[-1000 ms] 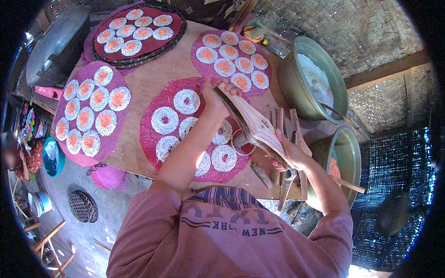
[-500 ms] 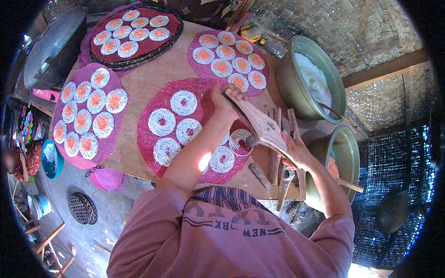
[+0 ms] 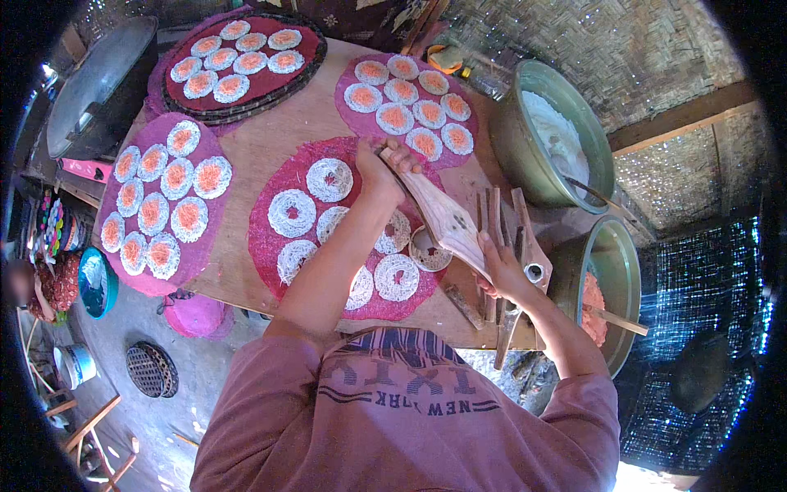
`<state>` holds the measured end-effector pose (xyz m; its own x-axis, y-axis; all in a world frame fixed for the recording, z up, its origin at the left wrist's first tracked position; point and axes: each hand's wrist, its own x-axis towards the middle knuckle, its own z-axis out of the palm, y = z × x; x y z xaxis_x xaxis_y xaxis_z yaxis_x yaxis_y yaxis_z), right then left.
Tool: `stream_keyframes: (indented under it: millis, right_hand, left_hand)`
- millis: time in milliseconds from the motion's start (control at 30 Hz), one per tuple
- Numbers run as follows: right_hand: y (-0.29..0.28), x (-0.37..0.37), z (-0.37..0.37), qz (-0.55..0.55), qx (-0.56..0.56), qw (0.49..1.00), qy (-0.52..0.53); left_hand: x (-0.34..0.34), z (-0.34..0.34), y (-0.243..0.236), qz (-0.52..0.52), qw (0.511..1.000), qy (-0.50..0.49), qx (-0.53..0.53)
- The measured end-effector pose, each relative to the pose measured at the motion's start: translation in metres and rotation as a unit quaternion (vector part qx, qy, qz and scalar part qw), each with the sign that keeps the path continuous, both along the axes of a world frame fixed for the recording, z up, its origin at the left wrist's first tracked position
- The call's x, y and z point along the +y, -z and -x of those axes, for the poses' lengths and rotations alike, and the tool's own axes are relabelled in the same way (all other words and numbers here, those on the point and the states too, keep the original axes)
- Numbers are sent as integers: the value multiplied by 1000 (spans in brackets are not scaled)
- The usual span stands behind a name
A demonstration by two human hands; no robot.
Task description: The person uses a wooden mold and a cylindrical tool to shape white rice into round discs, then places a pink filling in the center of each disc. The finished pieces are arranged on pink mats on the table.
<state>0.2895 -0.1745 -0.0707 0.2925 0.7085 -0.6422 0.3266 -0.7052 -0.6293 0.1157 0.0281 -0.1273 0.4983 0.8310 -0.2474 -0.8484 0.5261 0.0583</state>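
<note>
A pale wooden hand press [image 3: 447, 215] is held aslant between my two hands, above a round red cloth [image 3: 266, 193]. My left hand [image 3: 387, 170] is wrapped round its far left end, and my right hand [image 3: 507, 269] grips the near right end. White lacy rings of noodle-like strands [image 3: 292, 212] lie on the cloth, several of them partly hidden by my left forearm. Beneath the press, at the cloth's right side, a thinner ring [image 3: 428, 250] shows partly.
Pink cloths [image 3: 217, 238] and a stacked round tray [image 3: 316, 70] carry white discs topped with orange. Wooden pieces [image 3: 525, 238] lie right of my hands. Beyond stand a basin of white mass [image 3: 512, 131] and one of orange mass [image 3: 631, 271]. A large lidded pan [image 3: 94, 98] stands far left.
The press and my hands have shifted slightly left and toward me, the right hand most. More of a ring beside my left forearm shows. Both hands keep their grip.
</note>
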Motion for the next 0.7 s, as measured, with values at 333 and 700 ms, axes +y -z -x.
stream_keyframes:
  millis: [333, 700]
  right_hand:
    - [-147, 6, -9, -48, 148, 988, -16]
    - [-171, 2, 20, -392, -288, 800, -351]
  left_hand:
    - [-10, 22, -117, -477, 845, 48, 238]
    - [-100, 70, -123, -777, 319, 142, 523]
